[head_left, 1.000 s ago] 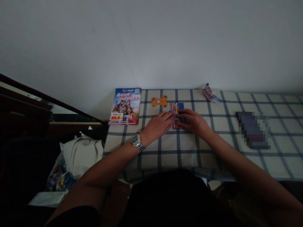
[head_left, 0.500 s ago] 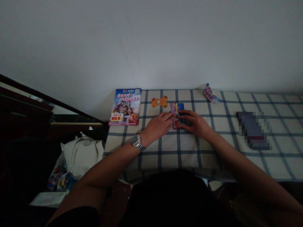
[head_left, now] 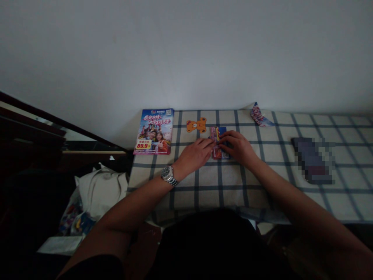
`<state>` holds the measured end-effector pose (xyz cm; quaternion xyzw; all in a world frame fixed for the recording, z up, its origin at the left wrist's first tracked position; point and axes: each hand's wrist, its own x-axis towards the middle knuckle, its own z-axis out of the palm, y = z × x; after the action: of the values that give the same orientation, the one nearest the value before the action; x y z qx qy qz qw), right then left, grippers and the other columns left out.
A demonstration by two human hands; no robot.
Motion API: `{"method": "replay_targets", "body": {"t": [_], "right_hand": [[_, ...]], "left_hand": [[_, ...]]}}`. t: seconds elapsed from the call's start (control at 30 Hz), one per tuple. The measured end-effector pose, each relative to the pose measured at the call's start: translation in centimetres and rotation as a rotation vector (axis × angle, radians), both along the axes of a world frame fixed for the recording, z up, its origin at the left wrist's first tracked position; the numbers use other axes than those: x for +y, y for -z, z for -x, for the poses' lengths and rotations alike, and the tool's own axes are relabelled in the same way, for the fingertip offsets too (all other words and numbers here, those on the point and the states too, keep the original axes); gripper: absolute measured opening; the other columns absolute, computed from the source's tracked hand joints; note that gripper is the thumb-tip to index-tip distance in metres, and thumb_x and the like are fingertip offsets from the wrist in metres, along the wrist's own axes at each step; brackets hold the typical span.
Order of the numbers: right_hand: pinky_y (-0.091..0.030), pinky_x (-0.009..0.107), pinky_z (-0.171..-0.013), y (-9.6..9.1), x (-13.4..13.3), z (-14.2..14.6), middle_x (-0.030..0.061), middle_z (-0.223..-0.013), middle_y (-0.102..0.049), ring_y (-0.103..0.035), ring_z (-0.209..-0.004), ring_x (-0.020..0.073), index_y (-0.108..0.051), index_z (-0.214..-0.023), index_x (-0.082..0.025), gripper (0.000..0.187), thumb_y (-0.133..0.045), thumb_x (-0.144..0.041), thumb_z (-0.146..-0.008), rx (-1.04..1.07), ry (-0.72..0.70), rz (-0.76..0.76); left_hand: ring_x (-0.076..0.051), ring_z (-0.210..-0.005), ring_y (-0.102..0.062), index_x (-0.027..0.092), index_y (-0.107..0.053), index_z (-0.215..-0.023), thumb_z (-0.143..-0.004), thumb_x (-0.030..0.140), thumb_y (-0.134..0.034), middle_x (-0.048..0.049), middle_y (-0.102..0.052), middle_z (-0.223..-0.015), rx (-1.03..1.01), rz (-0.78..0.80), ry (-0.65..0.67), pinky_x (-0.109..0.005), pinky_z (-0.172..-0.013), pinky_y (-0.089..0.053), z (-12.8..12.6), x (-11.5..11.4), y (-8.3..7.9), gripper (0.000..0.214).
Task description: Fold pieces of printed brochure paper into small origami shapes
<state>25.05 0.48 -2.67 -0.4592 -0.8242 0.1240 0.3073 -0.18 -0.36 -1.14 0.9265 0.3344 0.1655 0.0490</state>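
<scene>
A small folded paper flyer (head_left: 216, 154), pink and red on its left part and blue on its right, lies on the checked cloth (head_left: 186, 194). My left hand (head_left: 197, 153) holds the flyer down at its left edge, fingers close together; a metal watch (head_left: 169, 175) is on that wrist. From the right, my right hand (head_left: 237, 146) presses curled fingertips onto the paper near its middle, covering part of it. Just beyond my left hand is a flat brown bear cut-out (head_left: 196, 125).
A stack of printed flyers (head_left: 154, 132) lies at the cloth's far left. Against the wall stands a folded printed paper piece (head_left: 259, 116). A dark blurred object (head_left: 313, 159) rests to the right. A white bag (head_left: 101, 186) is low on the left, below the cloth's edge.
My right hand's fingers have drawn closer together and shifted slightly left over the flyer, showing more of its lower right corner. My left hand has stayed in place.
</scene>
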Motion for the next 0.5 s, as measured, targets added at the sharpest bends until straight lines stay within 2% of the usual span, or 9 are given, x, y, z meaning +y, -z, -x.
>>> {"method": "replay_targets", "body": {"t": [0.33, 0.5], "right_hand": [[-0.059, 0.053, -0.108, -0.7, -1.4, -0.8, 0.0131, -0.135, -0.069, -0.071, -0.122, 0.0331, -0.074, -0.126, -0.026, 0.037, -0.082, -0.036, -0.091, 0.019, -0.115, 0.052], [-0.059, 0.056, -0.110, -0.6, -1.6, -0.9, 0.0132, -0.137, -0.069, -0.070, -0.126, 0.0350, -0.075, -0.128, -0.028, 0.040, -0.084, -0.037, -0.089, 0.039, -0.118, 0.067]], "left_hand": [[-0.025, -0.128, -0.058, 0.014, -0.058, -0.149, -0.111, 0.024, -0.048, -0.0114, -0.063, -0.147, 0.036, 0.013, 0.005, -0.040, -0.106, -0.058, 0.1, 0.1, 0.0, 0.040], [-0.026, -0.129, -0.058, 0.014, -0.058, -0.148, -0.112, 0.025, -0.047, -0.0111, -0.062, -0.147, 0.042, 0.009, 0.008, -0.040, -0.107, -0.057, 0.1, 0.0, -0.1, 0.040]]}}
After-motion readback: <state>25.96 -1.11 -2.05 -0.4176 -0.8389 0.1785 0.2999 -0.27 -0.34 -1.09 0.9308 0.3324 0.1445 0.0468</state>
